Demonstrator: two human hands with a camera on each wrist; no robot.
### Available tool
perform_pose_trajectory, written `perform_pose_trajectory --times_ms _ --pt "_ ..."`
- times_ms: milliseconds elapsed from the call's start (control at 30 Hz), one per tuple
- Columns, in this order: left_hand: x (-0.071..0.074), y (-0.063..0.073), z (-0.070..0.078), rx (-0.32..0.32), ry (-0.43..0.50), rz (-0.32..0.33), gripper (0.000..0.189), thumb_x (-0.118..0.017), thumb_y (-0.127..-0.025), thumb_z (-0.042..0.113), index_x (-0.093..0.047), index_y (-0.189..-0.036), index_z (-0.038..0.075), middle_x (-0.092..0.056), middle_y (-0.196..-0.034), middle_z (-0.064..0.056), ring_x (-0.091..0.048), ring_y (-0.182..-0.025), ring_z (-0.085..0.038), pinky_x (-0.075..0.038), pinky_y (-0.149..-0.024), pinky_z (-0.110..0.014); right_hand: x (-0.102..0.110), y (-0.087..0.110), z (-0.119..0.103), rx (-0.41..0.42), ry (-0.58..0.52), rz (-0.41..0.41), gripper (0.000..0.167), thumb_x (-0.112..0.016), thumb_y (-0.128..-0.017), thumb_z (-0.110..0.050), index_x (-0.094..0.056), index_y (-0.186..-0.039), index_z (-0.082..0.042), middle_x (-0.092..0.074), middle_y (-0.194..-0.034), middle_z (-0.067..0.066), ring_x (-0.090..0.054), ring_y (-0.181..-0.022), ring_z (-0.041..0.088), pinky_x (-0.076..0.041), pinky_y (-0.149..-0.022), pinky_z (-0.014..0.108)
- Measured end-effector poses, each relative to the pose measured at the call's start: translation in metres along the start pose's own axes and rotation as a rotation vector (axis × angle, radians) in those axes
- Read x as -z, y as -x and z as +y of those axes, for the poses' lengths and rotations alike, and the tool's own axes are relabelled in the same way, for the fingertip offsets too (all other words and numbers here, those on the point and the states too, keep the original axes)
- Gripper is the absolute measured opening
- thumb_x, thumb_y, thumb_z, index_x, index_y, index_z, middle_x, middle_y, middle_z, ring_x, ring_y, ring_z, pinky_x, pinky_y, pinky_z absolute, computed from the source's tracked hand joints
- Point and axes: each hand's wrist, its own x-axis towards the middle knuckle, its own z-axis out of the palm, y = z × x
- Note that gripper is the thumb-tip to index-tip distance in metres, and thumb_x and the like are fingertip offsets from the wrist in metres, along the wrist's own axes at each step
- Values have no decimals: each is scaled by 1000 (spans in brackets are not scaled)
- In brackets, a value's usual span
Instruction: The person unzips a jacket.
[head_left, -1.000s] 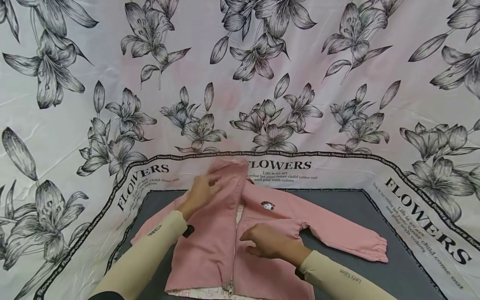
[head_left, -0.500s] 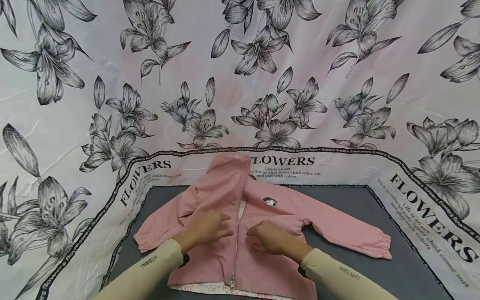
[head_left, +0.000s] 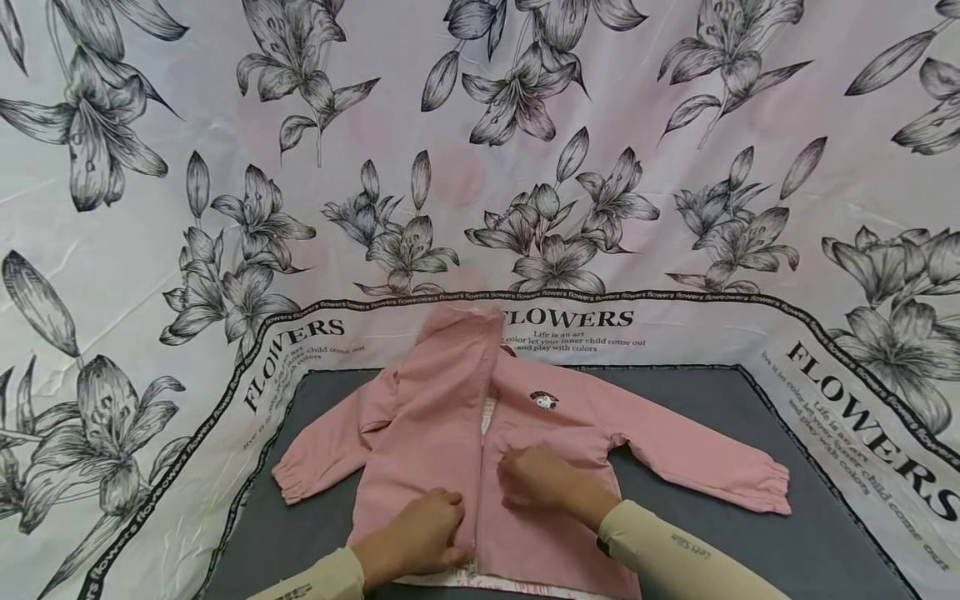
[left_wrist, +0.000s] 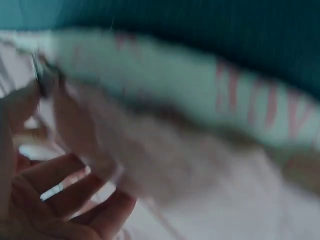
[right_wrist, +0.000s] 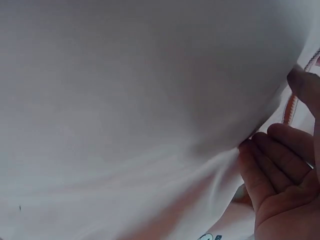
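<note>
A pink hooded jacket point(head_left: 558, 542) lies front up, its sleeves spread and its front zipper point(head_left: 480, 500) running down the middle. My left hand point(head_left: 420, 533) is at the bottom of the zipper, with thumb and fingers apart in the head view. In the blurred left wrist view, the thumb is right at the metal zipper slider point(left_wrist: 46, 80), above the patterned lining point(left_wrist: 200, 85). My right hand point(head_left: 543, 483) pinches the jacket front beside the zipper. The right wrist view shows its fingertips point(right_wrist: 245, 146) at a raised fold of pink cloth point(right_wrist: 150, 125).
The jacket lies on a dark grey surface point(head_left: 697, 542). A white cloth with black lilies point(head_left: 480, 192) hangs behind and around it. The hood point(head_left: 461, 333) reaches over the cloth's lettered border, and one sleeve point(head_left: 697, 446) stretches out to the right.
My left hand has come down from the jacket's upper left front to the zipper's lower end. My right hand has stayed beside the zipper, its fingers drawing in at the cloth.
</note>
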Motion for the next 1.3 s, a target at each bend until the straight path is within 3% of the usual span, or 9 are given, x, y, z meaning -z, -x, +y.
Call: perform_pose_trajectory --times_ms 100,267,467,667,833,967,1067,1133,1300 --pt "-10 6 8 -15 -41 43 31 -85 -91 42 -70 -75 20 -71 -96 5 -66 -89 -11 -59 -71 -27 -16 5 6 24 20 51 26 -89 -84 -39 -68 -89 -24 -62 -80 -11 -57 -65 10 -44 -53 36" --pt "-16 14 19 -60 -2 133 22 -83 -94 25 -78 -74 19 -76 -104 4 -69 -99 -9 -62 -81 -24 -11 5 -8 -30 53 22 21 -88 -84 -32 -68 -78 -25 -63 -72 -12 -58 -60 12 -45 -52 35" --pt "-20 18 22 -55 41 115 19 -80 -100 23 -82 -82 19 -73 -103 6 -67 -102 -8 -59 -87 -22 7 -2 -37 -66 182 24 25 -90 -86 -33 -75 -68 -25 -65 -62 -9 -58 -52 14 -47 -47 34" --pt "-30 15 21 -246 85 179 18 -80 -99 13 -84 -83 16 -72 -96 3 -64 -93 -8 -53 -84 -16 10 3 -20 -87 84 78 17 -86 -89 -21 -79 -74 -27 -69 -66 -11 -62 -59 13 -52 -57 33" --pt "-24 16 24 -342 120 96 17 -77 -104 17 -86 -91 17 -74 -101 3 -65 -97 -8 -52 -88 -12 28 -1 11 -171 -55 128 27 -83 -85 -3 -73 -69 -23 -60 -63 -13 -48 -59 6 -46 -57 28" --pt "-15 13 24 -323 154 8 20 -72 -108 22 -84 -93 19 -75 -106 5 -65 -104 -5 -54 -93 -14 44 -9 25 -105 -142 28 32 -85 -89 -8 -67 -65 -21 -48 -60 -17 -36 -57 -1 -36 -56 21" --pt "-10 8 19 -294 194 -15 17 -70 -109 25 -82 -98 18 -76 -105 7 -67 -103 -2 -53 -94 -13 52 -15 29 -96 -176 -46 29 -83 -93 -15 -69 -68 -21 -49 -61 -18 -38 -57 -2 -38 -57 22" --pt "-8 1 11 -272 207 -2 15 -71 -108 25 -81 -103 17 -76 -102 8 -67 -99 0 -53 -93 -14 57 -20 32 -121 -180 -62 25 -80 -94 -17 -72 -71 -21 -56 -63 -18 -44 -60 0 -46 -61 26" --pt "9 -22 -22 -119 267 75 18 -69 -108 17 -80 -114 6 -79 -106 -3 -73 -97 -11 -60 -89 -26 72 -30 52 -184 -151 -38 17 -75 -98 -15 -80 -82 -18 -69 -72 -13 -58 -65 6 -58 -73 36"
